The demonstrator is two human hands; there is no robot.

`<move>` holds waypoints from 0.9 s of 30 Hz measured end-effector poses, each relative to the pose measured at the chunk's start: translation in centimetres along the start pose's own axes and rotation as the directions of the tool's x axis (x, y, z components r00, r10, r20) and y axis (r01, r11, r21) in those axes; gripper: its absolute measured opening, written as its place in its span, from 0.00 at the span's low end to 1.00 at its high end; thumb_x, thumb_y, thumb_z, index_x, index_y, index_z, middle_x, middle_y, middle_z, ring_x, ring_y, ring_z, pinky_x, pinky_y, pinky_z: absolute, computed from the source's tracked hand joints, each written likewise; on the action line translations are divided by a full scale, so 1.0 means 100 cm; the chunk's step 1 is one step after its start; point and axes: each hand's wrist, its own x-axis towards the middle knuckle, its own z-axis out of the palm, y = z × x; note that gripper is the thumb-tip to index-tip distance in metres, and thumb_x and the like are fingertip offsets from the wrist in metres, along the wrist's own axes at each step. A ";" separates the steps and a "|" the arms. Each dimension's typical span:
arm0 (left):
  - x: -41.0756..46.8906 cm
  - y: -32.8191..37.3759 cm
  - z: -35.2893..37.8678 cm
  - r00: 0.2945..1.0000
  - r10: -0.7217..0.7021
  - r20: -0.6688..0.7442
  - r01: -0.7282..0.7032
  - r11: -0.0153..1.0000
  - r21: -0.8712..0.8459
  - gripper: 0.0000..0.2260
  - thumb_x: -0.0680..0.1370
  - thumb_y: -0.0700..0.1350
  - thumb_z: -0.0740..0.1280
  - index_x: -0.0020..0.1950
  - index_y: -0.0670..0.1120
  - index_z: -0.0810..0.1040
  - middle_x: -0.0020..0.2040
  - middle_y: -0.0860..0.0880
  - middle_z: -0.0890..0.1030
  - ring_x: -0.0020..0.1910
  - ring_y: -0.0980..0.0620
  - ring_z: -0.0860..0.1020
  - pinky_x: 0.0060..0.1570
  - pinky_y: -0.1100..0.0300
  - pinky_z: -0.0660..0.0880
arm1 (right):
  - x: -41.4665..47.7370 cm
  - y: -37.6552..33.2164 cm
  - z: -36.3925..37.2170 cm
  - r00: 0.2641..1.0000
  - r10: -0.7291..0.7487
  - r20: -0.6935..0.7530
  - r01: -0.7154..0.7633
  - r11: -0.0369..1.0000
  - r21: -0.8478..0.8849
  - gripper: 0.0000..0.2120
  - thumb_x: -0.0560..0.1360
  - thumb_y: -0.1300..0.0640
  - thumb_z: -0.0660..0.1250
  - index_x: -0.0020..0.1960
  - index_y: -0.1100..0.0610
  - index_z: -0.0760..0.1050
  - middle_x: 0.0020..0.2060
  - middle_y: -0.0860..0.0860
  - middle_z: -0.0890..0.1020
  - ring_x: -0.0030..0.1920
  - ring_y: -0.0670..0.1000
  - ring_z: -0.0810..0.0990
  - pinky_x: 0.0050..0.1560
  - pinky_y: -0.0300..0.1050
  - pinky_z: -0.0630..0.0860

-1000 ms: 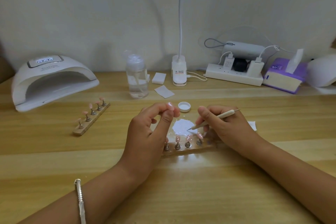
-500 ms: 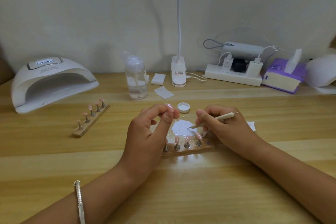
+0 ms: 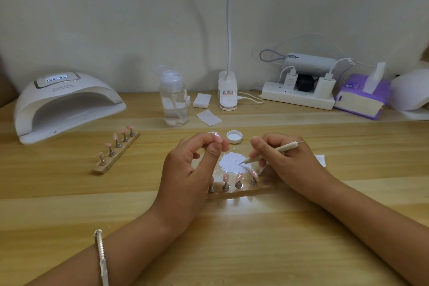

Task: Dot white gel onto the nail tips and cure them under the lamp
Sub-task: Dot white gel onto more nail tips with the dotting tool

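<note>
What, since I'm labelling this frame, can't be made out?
Head view:
The nail tip: mostly covered by fingers of the left hand; dots unseen.
The near rack: left end behind the left hand.
Point of the tool: too small to show gel.
Display of the lamp: blurred.

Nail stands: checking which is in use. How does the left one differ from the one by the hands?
The left stand lies diagonally beside the lamp, in full view, untouched; the near stand lies crosswise, partly hidden by the left hand. Both are wooden and hold pink tips.
</note>
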 end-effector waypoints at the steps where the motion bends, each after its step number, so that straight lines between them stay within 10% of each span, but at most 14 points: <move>1: 0.000 0.000 0.000 1.000 0.000 -0.001 0.000 1.000 0.002 0.08 0.79 0.49 0.64 0.47 0.56 0.83 0.47 0.60 0.85 0.55 0.54 0.81 0.60 0.40 0.74 | 0.001 0.000 0.000 1.000 -0.010 -0.020 0.010 1.000 -0.019 0.20 0.74 0.43 0.65 0.38 0.60 0.82 0.28 0.41 0.81 0.29 0.39 0.78 0.32 0.29 0.71; 10: -0.001 0.000 0.000 1.000 0.002 0.009 -0.002 1.000 0.025 0.07 0.79 0.48 0.64 0.47 0.54 0.83 0.47 0.61 0.84 0.54 0.55 0.80 0.58 0.43 0.75 | 0.001 -0.002 0.000 1.000 -0.027 -0.004 0.026 0.996 -0.084 0.19 0.74 0.42 0.64 0.38 0.57 0.83 0.30 0.39 0.81 0.34 0.40 0.79 0.36 0.29 0.71; 19: -0.001 0.002 0.001 0.998 0.033 0.055 -0.035 0.999 0.030 0.09 0.77 0.50 0.66 0.46 0.50 0.85 0.45 0.60 0.85 0.51 0.56 0.79 0.50 0.69 0.69 | -0.010 -0.019 -0.002 0.961 -0.188 -0.205 0.183 0.982 -0.041 0.15 0.81 0.48 0.58 0.50 0.52 0.83 0.40 0.44 0.85 0.45 0.43 0.84 0.44 0.32 0.76; 27: -0.004 0.002 0.001 0.977 0.159 0.144 -0.158 0.987 -0.022 0.07 0.77 0.46 0.69 0.48 0.47 0.86 0.46 0.56 0.86 0.53 0.51 0.81 0.57 0.61 0.73 | -0.027 -0.062 0.018 0.908 -0.304 -0.289 0.369 0.906 0.206 0.13 0.77 0.51 0.67 0.35 0.52 0.76 0.25 0.48 0.77 0.24 0.49 0.76 0.26 0.39 0.73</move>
